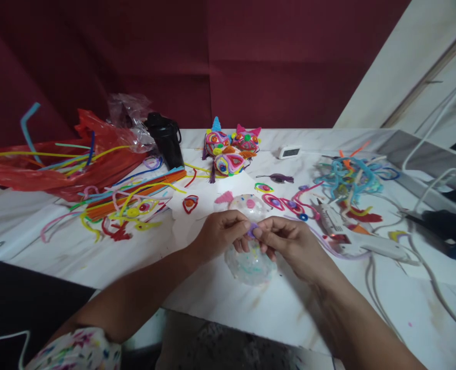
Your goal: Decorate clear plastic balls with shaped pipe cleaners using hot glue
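Observation:
A small purple piece [253, 229] is pinched between the fingertips of my left hand [225, 231] and my right hand [285, 239]. Both hands are over a clear, rounded plastic form [251, 264] with coloured specks, lying on the white marbled table. Just behind my fingers, a similar speckled form [249, 205] carries a pink round spot, and a pink fuzzy cone [224, 197] lies at its left. Coiled pink-and-purple pieces [274, 202] are to the right of it. A red-and-orange eye-shaped piece [190, 204] rests on white paper to the left.
Finished colourful figures [231, 149] stand at the back, beside a black bottle [165, 140]. Pipe cleaners [135, 192] and a red bag [108, 149] occupy the left. A white glue gun [366, 244], its cables and a blue tangle [343, 177] lie at right.

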A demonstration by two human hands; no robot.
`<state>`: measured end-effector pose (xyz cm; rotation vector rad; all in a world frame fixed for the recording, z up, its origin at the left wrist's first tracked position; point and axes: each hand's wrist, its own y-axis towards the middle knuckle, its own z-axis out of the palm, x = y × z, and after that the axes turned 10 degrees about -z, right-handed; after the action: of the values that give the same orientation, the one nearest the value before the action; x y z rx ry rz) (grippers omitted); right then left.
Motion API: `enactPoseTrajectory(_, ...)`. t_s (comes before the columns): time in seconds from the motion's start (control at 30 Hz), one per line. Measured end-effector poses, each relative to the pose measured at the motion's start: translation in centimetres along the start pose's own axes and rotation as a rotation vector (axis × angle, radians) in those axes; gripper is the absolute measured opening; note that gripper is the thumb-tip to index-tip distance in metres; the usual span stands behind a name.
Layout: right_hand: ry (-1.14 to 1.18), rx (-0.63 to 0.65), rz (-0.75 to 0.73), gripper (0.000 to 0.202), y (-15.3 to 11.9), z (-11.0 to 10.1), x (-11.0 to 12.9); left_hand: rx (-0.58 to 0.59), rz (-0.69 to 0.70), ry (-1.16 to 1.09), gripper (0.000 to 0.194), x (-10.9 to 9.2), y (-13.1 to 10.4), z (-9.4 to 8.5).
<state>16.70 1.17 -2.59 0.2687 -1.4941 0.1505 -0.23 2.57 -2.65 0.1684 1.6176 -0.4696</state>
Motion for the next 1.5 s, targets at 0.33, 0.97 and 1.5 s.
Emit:
enactPoseTrajectory(0.33, 0.020, -0.098, -0.003, 0.028, -0.1, 0.4, 0.2, 0.053, -0.152, -0.187, 0.015, -0.4, 0.1, -0.5)
enactPoseTrajectory(0.97, -0.084, -0.199, -0.045, 0.018, -0.9, 0.9, -0.7, 0.156, -0.221, -0.108, 0.013, -0.6, 0.4, -1.3)
enactPoseTrajectory(1.5, -0.217, -0.248, -0.074, 0.025, -0.9, 0.9, -1.5, -0.063, -0.039, -0.022, 0.022, 1.0, -0.1, 0.2)
